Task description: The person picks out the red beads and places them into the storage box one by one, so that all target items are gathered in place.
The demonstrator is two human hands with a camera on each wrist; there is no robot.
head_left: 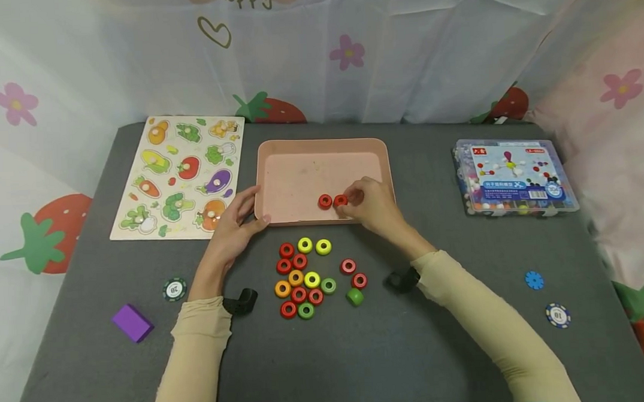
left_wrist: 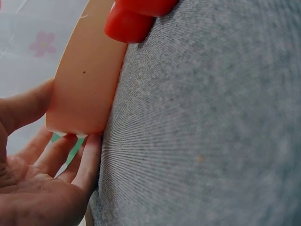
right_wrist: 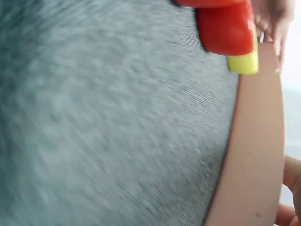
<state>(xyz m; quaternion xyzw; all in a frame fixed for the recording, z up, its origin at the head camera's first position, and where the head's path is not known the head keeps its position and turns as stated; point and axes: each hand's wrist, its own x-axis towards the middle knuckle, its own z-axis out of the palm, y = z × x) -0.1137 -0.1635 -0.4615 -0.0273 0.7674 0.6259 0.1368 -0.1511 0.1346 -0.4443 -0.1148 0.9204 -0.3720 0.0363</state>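
Head view shows, near the frame's centre, the left hand (head_left: 235,224) gripping the pink tray (head_left: 294,172) while the right hand (head_left: 375,207) pinches a red ring (head_left: 336,200) inside it (beside another ring (head_left: 320,202)), so probably the step is placing, and next a gentle release seems needed.

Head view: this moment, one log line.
left grip: holds tray corner | right grip: pinches red ring inside tray | second red ring: alongside

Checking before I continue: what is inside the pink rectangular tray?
In the pink rectangular tray, one glossy red ring lies uncovered; a second red ring is partly covered by the right hand. Whatever lies directly beneath that hand cannot be seen.
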